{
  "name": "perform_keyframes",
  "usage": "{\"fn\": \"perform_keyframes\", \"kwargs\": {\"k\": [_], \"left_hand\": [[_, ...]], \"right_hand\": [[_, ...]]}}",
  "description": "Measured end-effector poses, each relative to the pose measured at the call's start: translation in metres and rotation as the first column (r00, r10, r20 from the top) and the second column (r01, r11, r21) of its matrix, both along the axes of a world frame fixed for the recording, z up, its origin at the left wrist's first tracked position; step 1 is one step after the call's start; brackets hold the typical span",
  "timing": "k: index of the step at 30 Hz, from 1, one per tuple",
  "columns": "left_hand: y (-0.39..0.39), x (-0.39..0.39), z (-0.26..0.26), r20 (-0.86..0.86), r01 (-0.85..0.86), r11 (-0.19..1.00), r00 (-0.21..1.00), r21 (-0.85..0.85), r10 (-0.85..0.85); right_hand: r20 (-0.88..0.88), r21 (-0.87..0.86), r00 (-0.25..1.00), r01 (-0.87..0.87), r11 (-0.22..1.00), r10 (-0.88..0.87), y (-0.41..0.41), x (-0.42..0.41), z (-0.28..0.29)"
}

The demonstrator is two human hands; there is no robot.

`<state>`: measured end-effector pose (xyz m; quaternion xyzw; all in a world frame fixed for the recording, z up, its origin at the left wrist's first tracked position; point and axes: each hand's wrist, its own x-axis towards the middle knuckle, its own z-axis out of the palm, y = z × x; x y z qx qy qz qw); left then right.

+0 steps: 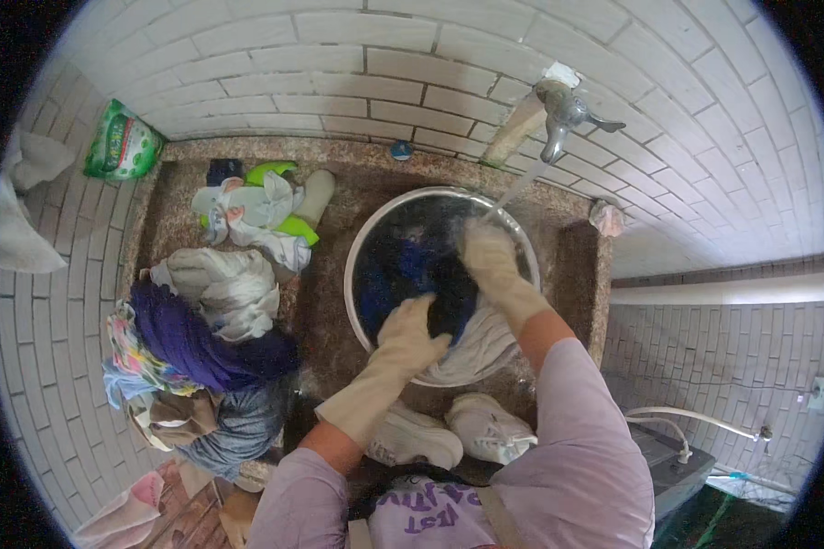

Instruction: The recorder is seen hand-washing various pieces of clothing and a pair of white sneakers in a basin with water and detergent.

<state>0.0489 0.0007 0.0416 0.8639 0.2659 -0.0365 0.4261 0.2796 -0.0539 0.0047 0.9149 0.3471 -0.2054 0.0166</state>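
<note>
A round metal basin stands in the stone sink before me, with dark blue cloth in water and white cloth along its near right side. My left hand, in a cream rubber glove, is over the basin's near left part at the dark cloth, thumb and fingers apart. My right hand, gloved alike, reaches into the basin's right side below the running stream; its fingers are blurred and partly hidden. Water pours from the metal tap on the wall.
On the left ledge lie a purple cloth, white cloth, grey cloth and small socks. White shoes sit between me and the basin. A green bag stands at the back left corner. Tiled walls enclose the sink.
</note>
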Motion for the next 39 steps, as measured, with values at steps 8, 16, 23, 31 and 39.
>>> {"fn": "perform_keyframes", "kwargs": {"k": [8,16,23,31,39], "left_hand": [[-0.003,0.055,-0.129,-0.226,-0.115,0.957,0.973,-0.268,0.054],[-0.025,0.073,-0.093,-0.305,-0.021,0.98,0.951,-0.197,-0.041],[-0.025,0.018,-0.004,-0.192,-0.114,0.99,0.973,0.084,0.128],[-0.005,0.029,-0.039,-0.313,-0.244,0.955,0.932,-0.165,0.184],[-0.002,0.013,-0.038,-0.437,-0.037,0.996,0.9,-0.086,-0.004]], "right_hand": [[-0.379,0.296,0.926,0.113,0.948,0.008,-0.041,-0.101,0.023],[0.09,0.255,0.99,0.08,0.964,-0.107,-0.048,0.032,-0.171],[-0.158,0.152,0.929,0.357,0.922,-0.334,0.018,-0.013,-0.046],[-0.325,0.25,0.942,0.004,0.968,0.08,-0.037,-0.09,0.001],[-0.168,0.275,0.973,-0.108,0.955,0.159,0.0,-0.037,-0.068]]}}
